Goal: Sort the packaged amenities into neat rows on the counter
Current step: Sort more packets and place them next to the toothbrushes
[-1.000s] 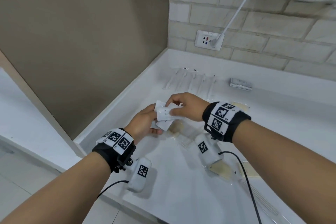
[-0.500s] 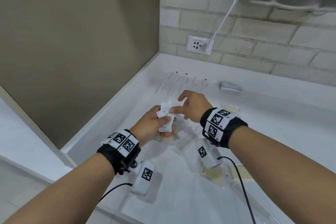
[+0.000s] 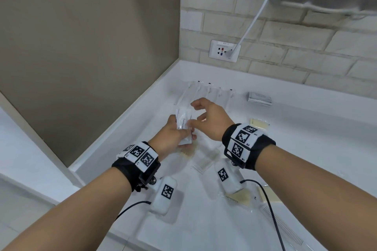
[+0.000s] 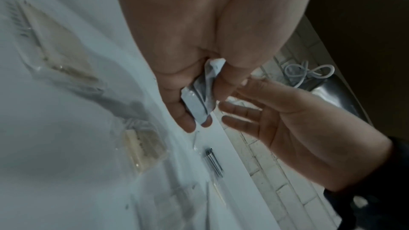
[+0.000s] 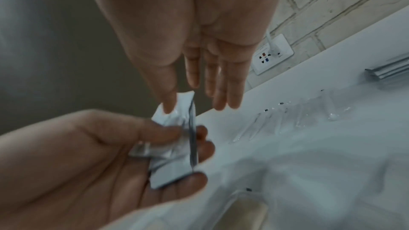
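While left hand (image 3: pixel 173 134) fingers pinch white sachets (image 3: pixel 183 122), right hand (image 3: pixel 210 120) fingers spread beside them.

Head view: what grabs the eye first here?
The two hands meeting mid-frame over the white counter: the left hand grips a small stack of white sachets, and the right hand hovers beside it with fingers spread. Behind them a row of clear-wrapped toothbrushes lies near the back wall, with a silver packet stack to its right.
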